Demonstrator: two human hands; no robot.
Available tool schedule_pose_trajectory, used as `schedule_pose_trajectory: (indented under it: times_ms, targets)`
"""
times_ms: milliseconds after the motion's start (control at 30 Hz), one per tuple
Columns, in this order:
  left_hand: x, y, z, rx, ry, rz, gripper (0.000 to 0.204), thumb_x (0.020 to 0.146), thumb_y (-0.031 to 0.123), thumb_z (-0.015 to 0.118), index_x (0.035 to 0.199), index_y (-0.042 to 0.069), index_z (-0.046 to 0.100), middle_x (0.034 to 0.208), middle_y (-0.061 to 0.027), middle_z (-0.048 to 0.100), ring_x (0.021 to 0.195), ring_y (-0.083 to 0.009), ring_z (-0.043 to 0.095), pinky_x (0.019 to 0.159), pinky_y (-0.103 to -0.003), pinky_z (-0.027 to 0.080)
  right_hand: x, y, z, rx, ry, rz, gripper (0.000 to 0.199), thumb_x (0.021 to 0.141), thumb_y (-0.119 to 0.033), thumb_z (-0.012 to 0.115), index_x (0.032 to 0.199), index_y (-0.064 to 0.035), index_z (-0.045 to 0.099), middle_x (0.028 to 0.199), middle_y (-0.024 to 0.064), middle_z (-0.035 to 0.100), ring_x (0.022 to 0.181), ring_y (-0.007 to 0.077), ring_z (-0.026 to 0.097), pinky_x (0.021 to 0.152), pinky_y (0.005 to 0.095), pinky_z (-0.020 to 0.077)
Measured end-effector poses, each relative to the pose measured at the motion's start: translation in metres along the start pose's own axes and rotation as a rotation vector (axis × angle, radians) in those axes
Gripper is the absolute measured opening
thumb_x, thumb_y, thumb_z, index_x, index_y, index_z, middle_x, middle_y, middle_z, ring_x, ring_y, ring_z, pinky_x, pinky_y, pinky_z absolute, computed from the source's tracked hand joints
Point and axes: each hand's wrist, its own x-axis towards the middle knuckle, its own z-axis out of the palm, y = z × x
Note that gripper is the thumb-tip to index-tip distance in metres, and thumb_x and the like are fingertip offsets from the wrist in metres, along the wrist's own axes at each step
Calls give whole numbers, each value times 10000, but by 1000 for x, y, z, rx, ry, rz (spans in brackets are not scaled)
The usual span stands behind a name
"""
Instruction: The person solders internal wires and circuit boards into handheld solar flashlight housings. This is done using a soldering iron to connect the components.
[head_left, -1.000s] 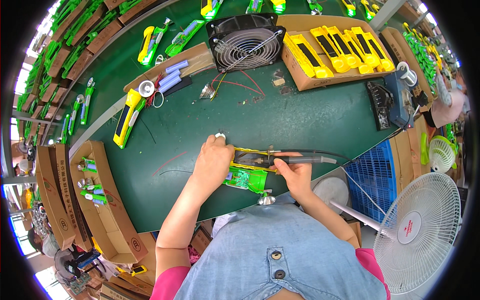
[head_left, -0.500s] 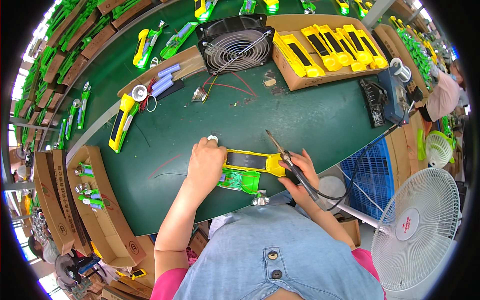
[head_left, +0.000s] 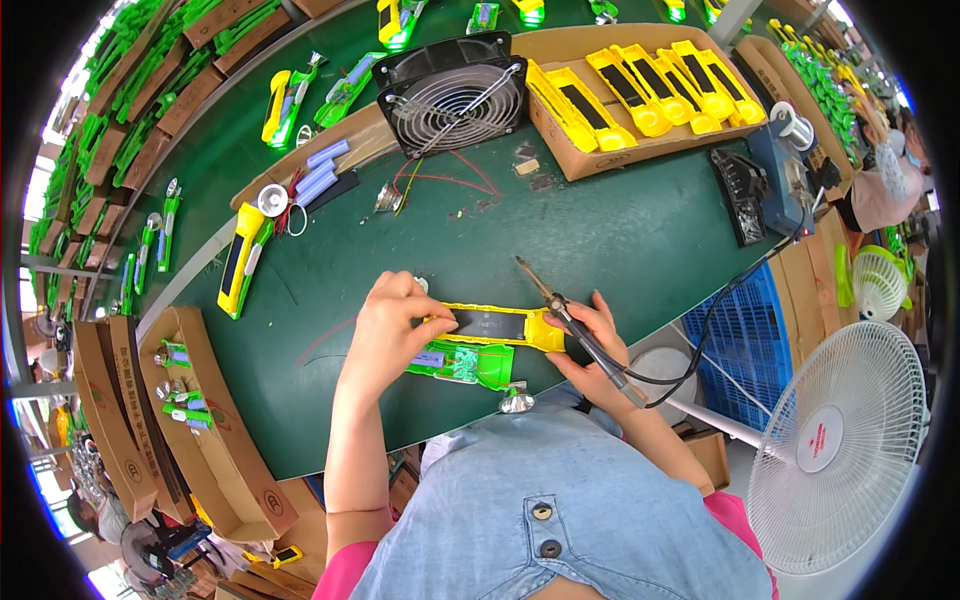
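Yellow torch housing (head_left: pixel 495 324) flat on the green desk (head_left: pixel 620 230) near its front edge, lengthwise between both hands, dark panel facing up. Green inner half (head_left: pixel 462 362) with a small battery cell touching its near side, partly under the left fingers. Left hand (head_left: pixel 392 332) palm down over the left end of the housing, fingers curled, thumb and fingertips pinching the yellow edge and pressing the green part down. Right hand (head_left: pixel 592 342) at the right end, closed around the handle of a soldering iron (head_left: pixel 560 308) (held like a pen), tip lifted and angled up-left, clear of the housing. Black cord trailing from the handle off the desk edge toward a blue crate (head_left: pixel 745 335).

Small silver reflector (head_left: pixel 516 403) just beside the green half, at the desk edge. Farther back, well apart: square black fan (head_left: pixel 455 92), cardboard box of yellow housings (head_left: pixel 640 95), red wires, bluish cells (head_left: pixel 322 170), another yellow torch (head_left: pixel 240 262). White floor fan (head_left: pixel 840 445) to the right, off the desk.
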Motion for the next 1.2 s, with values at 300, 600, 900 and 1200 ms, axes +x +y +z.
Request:
schedule_pose_trajectory:
  times_ms: [300,600,900,1200]
  targets:
    - [-23,30,36,203,-45,269,97,662,54,642,754,70,616,786,-50,496,797,-231,487,690,-345,398,1,0,-1,39,-13,23,577,657,-60,724,1162,-71,446,1118,77,570,1064,238,539,1036,508,231]
    - [-17,26,66,56,253,149,51,686,22,620,730,47,623,690,-79,544,667,-251,553,597,-342,449,25,3,7,127,-21,-75,546,658,-39,722,1136,-53,457,1120,128,560,1075,278,532,980,456,363]
    - [-9,24,62,98,169,-56,42,705,53,593,723,56,631,700,-95,559,637,-272,578,580,-357,467,36,-2,-35,19,-44,-247,314,669,-100,735,941,-23,598,884,100,655,902,255,614,920,424,402]
    - [-7,26,63,198,120,-22,38,714,75,593,714,66,630,693,-91,546,632,-268,577,574,-357,464,35,6,-27,640,63,267,172,758,-21,636,903,47,574,816,100,610,640,120,609,562,225,498]
